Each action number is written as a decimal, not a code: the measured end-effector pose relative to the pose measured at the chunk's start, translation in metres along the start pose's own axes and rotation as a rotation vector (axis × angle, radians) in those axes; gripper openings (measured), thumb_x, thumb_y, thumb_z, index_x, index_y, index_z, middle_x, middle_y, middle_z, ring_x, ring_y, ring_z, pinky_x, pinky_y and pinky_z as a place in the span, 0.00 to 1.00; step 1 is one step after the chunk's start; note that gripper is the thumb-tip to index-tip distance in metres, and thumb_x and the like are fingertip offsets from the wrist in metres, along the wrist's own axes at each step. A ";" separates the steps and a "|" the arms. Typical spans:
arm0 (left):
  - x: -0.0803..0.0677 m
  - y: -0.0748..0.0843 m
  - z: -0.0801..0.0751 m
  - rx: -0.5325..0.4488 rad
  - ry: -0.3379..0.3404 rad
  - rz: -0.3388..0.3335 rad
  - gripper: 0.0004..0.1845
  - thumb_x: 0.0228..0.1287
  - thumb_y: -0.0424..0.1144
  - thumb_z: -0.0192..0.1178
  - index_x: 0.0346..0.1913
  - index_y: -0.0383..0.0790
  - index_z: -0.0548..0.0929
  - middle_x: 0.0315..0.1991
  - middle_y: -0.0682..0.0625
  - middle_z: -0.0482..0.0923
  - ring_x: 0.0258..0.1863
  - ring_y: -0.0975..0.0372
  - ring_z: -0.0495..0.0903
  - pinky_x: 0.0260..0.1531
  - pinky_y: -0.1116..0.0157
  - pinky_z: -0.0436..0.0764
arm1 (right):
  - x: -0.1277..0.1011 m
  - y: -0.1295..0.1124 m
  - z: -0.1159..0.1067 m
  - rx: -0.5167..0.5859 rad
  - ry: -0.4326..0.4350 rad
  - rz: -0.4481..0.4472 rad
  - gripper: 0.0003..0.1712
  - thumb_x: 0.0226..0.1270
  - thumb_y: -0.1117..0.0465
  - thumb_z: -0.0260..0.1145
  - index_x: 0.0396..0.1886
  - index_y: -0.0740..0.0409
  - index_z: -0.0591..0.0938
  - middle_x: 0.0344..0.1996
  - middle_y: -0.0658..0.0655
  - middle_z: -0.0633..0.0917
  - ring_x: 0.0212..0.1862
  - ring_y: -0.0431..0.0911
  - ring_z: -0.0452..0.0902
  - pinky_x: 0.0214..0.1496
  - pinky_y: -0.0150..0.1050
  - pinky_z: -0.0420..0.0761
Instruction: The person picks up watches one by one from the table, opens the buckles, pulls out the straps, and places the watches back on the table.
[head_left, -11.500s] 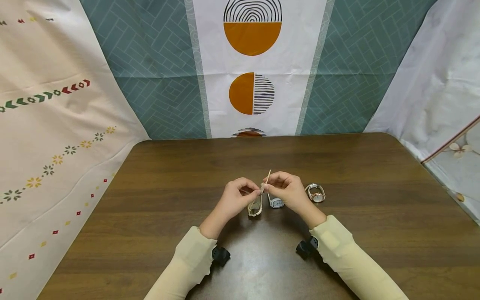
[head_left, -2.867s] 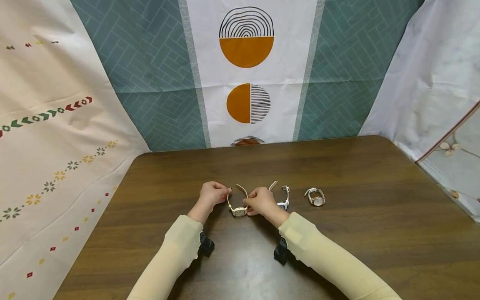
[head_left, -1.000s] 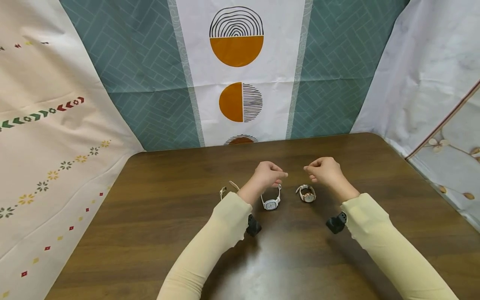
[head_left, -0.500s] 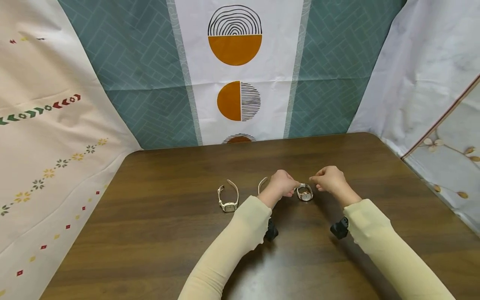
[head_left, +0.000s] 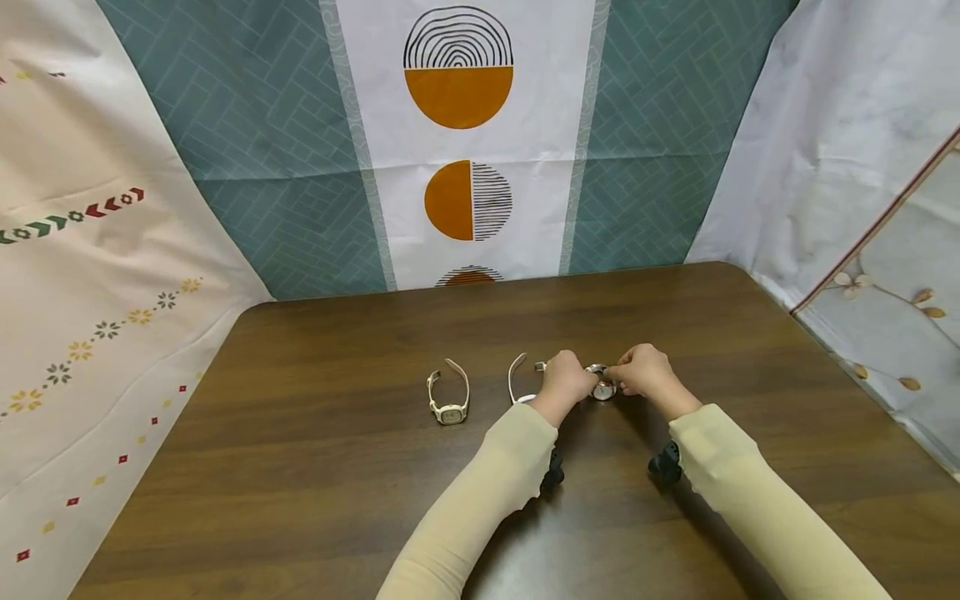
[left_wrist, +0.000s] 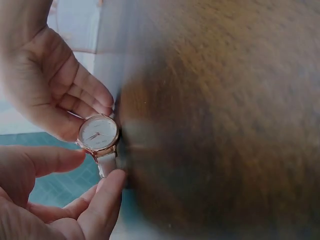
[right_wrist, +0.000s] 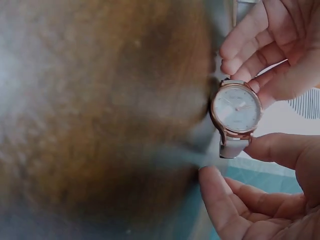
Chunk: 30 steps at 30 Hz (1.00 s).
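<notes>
A wristwatch (head_left: 603,390) with a rose-gold case, round white face and pale strap stands on the table. My left hand (head_left: 567,382) pinches the strap on its left side, covering part of it in the head view. On the opposite side my right hand (head_left: 647,375) has thumb and fingertips at the strap. Both wrist views show the watch face (left_wrist: 99,133) between the two hands. Left of it, a white watch (head_left: 512,380) is partly hidden behind my left hand and wrist. Farther left, a cream watch (head_left: 452,414) stands with its strap spread upward.
The three watches form a loose row across the brown wooden table (head_left: 300,467). Patterned cloths hang behind and on both sides, including a teal and white one (head_left: 292,167). A small black camera sits on each wrist.
The cream watch was handled earlier, then released at the left. Both hands moved right to the rose-gold watch; the right hand has just come in to touch it. The head view shifted right.
</notes>
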<state>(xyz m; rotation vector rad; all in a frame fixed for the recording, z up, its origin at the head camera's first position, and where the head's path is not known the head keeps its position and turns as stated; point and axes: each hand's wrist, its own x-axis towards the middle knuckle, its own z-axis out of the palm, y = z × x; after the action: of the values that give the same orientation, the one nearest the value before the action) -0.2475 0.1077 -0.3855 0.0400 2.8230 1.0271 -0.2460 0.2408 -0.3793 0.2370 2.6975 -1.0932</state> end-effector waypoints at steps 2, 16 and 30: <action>0.001 0.000 0.001 -0.009 0.008 -0.004 0.10 0.51 0.40 0.66 0.27 0.36 0.80 0.29 0.43 0.83 0.28 0.56 0.78 0.24 0.68 0.75 | 0.001 0.001 0.001 0.000 0.009 -0.006 0.18 0.62 0.62 0.64 0.43 0.76 0.80 0.31 0.65 0.84 0.22 0.38 0.79 0.29 0.34 0.83; -0.001 -0.001 0.008 -0.039 0.037 -0.053 0.13 0.53 0.39 0.68 0.17 0.39 0.80 0.15 0.47 0.82 0.14 0.61 0.82 0.10 0.76 0.67 | 0.005 0.006 0.010 0.100 -0.013 -0.038 0.13 0.61 0.71 0.61 0.41 0.79 0.79 0.31 0.67 0.84 0.21 0.38 0.78 0.28 0.33 0.83; 0.007 -0.006 0.013 -0.534 -0.030 -0.185 0.07 0.54 0.27 0.66 0.23 0.30 0.79 0.21 0.42 0.79 0.23 0.54 0.86 0.16 0.74 0.79 | -0.005 0.003 0.004 0.148 0.040 -0.074 0.14 0.62 0.69 0.62 0.44 0.78 0.80 0.34 0.71 0.84 0.25 0.45 0.85 0.30 0.36 0.84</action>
<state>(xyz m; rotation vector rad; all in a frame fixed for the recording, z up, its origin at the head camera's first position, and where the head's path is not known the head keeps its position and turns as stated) -0.2522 0.1123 -0.4002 -0.2518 2.3761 1.6653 -0.2401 0.2400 -0.3827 0.1861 2.6823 -1.3254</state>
